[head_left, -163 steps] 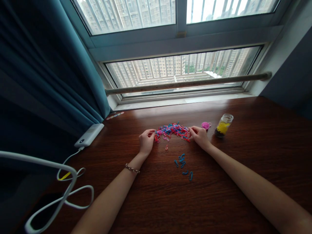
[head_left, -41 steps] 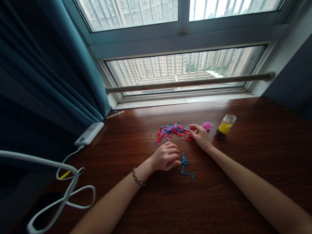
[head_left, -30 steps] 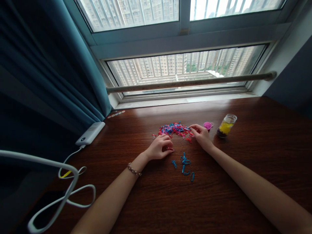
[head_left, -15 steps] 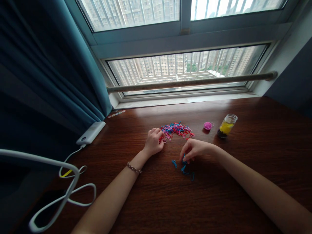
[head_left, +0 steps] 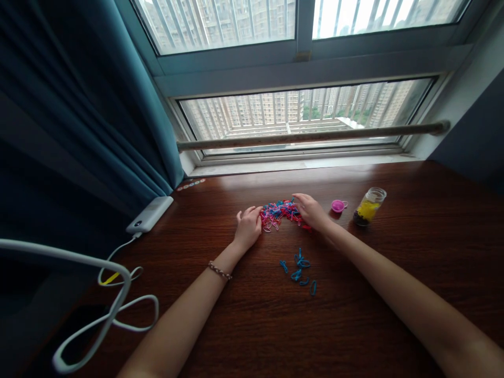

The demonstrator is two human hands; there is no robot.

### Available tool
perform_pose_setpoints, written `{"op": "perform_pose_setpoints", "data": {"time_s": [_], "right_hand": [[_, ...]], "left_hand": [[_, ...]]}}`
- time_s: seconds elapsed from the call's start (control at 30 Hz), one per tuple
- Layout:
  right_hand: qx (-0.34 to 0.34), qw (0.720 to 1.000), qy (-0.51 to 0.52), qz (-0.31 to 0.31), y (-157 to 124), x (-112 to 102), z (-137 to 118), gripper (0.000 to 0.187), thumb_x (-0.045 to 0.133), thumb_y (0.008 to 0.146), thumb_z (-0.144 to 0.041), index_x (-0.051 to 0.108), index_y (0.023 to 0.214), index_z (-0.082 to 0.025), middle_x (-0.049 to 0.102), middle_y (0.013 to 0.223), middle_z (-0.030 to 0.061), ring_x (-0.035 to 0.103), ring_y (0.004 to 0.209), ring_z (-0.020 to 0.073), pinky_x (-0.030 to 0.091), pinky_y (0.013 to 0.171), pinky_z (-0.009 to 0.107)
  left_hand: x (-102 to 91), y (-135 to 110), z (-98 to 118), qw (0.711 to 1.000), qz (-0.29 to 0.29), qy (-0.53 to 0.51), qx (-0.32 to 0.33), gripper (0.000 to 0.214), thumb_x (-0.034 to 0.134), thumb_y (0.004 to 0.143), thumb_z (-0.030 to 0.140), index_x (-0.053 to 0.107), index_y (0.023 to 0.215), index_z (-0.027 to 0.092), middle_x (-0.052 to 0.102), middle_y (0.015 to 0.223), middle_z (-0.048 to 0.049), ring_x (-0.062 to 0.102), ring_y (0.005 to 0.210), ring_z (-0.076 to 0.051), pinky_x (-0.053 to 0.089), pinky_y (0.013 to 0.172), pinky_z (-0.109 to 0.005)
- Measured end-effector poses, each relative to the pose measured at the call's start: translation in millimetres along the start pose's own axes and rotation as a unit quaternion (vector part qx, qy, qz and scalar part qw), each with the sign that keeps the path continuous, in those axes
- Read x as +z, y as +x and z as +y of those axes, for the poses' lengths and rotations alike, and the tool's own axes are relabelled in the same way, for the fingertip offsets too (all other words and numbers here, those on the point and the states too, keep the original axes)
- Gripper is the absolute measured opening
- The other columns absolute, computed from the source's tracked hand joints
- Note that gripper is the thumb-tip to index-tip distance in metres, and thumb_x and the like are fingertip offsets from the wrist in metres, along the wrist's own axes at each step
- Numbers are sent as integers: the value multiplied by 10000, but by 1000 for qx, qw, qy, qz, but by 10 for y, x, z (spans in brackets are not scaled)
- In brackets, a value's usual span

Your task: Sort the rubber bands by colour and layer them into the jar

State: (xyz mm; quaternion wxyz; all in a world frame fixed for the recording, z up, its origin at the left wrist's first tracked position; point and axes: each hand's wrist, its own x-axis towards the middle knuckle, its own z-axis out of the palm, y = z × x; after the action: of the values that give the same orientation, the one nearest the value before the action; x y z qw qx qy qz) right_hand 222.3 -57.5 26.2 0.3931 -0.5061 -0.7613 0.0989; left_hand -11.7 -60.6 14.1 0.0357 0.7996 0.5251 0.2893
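"Lying where, the mixed rubber-band pile, pls?"

"Left of pink cup, long axis pointing approx cupward. R hand is resting at cup-side end, fingers sitting apart; L hand is touching far end, grip hiding, can't tell."

Right hand moves off blue bands, now at right end of mixed band pile, fingers extended instead of pinching. Left hand, below pile one second ago, now against its left end. Blue bands uncovered again. Lone pink band below pile gone from its spot.
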Motion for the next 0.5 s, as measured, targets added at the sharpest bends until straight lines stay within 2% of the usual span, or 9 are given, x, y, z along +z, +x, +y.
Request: {"op": "perform_pose_setpoints", "data": {"time_s": [0.17,0.27,0.33,0.4,0.5], "right_hand": [[-14,997,-33,-70,161,164,235,313,456,850,-246,570,1130,-166,548,1181,132,473,1130,231,372,961,410],[-62,993,-13,-99,87,161,197,291,450,857,-240,586,1112,-204,569,1163,98,500,1104,210,384,957,395],[-89,990,16,-110,-19,101,120,299,437,863,-229,574,1129,-222,567,1170,78,516,1088,193,407,942,369],[-107,986,35,-120,-142,7,34,308,443,860,-218,562,1144,-232,562,1179,70,522,1081,188,421,931,355],[-121,984,33,-130,-300,-145,-53,314,471,841,-196,570,1133,-253,568,1168,59,525,1076,190,431,921,351]], "left_hand": [[-15,0,-16,1000,10,5,11,274,426,793,138,600,987,220,633,998,-68,475,1068,-252,260,959,-503],[-11,14,-35,999,22,-9,22,255,419,792,126,612,942,198,620,983,-78,490,1047,-236,314,950,-468],[0,22,-36,999,30,-20,40,274,409,804,132,594,998,186,580,1080,-92,458,1109,-225,328,967,-438],[15,21,-23,997,12,-24,66,312,403,826,162,545,1102,190,513,1210,-91,381,1204,-221,299,1004,-439],[31,6,11,994,-57,-15,93,352,398,858,247,470,1201,217,482,1274,-77,322,1257,-227,233,1028,-497]]}}
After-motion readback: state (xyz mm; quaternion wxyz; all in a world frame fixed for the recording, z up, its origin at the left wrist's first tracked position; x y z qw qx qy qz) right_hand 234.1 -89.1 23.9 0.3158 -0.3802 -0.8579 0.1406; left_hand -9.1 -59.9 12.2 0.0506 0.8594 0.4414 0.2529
